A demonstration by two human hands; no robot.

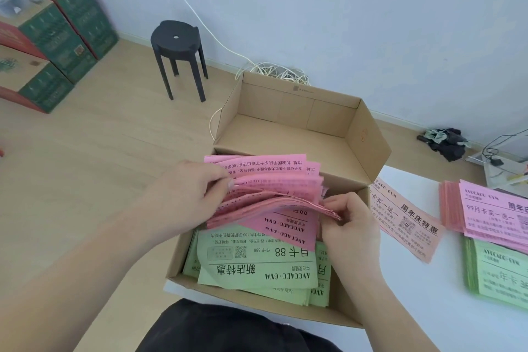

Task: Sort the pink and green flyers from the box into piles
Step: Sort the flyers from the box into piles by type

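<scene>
Pale wooden floor (100,151) runs to a light wall, with a black stool (178,46) at eleven o'clock of the open cardboard box (357,128) and stacked green cartons (57,37) further off at ten o'clock. A coil of white cable (274,71) lies at twelve, just behind the box. The box stands on the white table (428,294), with green flyers (257,268) lying flat in its near half. Over them is a fanned bundle of pink flyers (274,180): the left hand (185,194) grips its left edge, fingers (211,171) curled round the sheets, and the right hand (351,223) pinches its right corner. At three o'clock of the box a single pink flyer (405,217) lies just beside it; further along sits a pink pile (491,214), its near edge overlapping a green pile (500,271) at its six o'clock
</scene>
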